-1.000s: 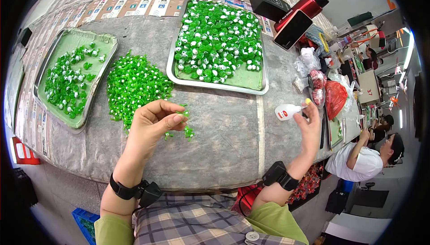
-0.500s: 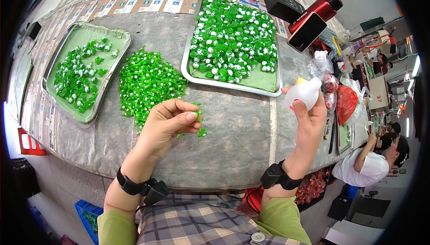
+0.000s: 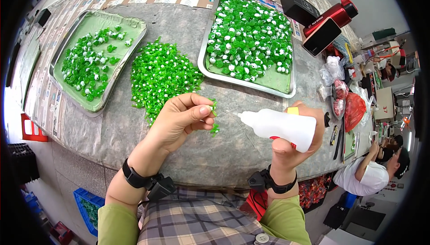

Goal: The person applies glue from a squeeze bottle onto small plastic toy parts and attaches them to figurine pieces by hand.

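Observation:
My left hand (image 3: 186, 119) pinches a small green plastic piece (image 3: 213, 106) between thumb and forefinger, above the table. Wrapped round a white squeeze bottle (image 3: 284, 127) is my right hand (image 3: 304, 131). The bottle lies nearly level, its narrow nozzle pointing left toward the green piece, with a gap between them. Beyond my left hand spreads a heap of small green and white pieces (image 3: 163, 75). One more green piece (image 3: 215, 130) shows just below my left fingers; whether it is held or lying on the table I cannot tell.
A metal tray (image 3: 246, 86) full of green pieces with white balls stands behind the hands. Another tray (image 3: 101, 106), partly filled, is at the left. At the right are a red bottle (image 3: 331, 17), a phone (image 3: 321, 37), plastic bags (image 3: 354, 110) and a person in white (image 3: 365, 175).
My right hand has tipped the squeeze bottle over, so its nozzle now points left toward my left hand. My left hand keeps its pinch. The whole view has shifted slightly.

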`<state>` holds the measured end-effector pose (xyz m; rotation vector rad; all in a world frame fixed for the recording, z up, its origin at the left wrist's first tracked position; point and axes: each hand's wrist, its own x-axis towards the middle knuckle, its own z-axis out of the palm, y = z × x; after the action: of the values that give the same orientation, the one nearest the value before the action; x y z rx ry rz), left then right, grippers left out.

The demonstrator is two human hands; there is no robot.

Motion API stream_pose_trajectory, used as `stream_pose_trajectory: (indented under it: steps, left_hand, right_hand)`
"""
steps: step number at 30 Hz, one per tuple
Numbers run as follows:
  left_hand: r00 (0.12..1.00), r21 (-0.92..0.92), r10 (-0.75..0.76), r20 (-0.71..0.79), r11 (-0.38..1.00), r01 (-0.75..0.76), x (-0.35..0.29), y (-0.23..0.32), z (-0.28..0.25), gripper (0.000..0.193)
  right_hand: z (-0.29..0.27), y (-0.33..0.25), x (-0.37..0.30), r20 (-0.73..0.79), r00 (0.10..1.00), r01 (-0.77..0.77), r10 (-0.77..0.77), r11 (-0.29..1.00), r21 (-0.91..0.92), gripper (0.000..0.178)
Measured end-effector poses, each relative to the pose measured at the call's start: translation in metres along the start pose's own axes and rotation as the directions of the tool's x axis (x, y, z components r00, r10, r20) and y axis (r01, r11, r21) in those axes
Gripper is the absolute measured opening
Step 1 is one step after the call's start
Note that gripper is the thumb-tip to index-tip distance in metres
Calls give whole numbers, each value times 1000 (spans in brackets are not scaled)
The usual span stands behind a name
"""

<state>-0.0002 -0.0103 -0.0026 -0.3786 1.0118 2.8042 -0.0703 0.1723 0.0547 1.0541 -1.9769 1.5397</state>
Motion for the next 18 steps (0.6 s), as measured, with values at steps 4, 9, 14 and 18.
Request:
stream_pose_trajectory:
  steps: [4,9,14,18]
  left_hand:
    - [1000,2,-9,-1,1000,9,0,0,1,13]
    - [1000,6,-10,9,1000,10,0,-1,1,13]
    - [1000,14,-12,1,1000,12,0,-1,2,13]
    - [1000,27,-12,-5,1000,12,0,-1,2,12]
  right_hand:
    - [1,1,1,61,996,72,-71,997,-18,52]
    - [2,0,0,65,996,70,-68,997,-25,52]
    - [2,1,0,88,993,83,-79,996,-42,52]
    - [3,1,0,106,991,89,-81,993,-74,53]
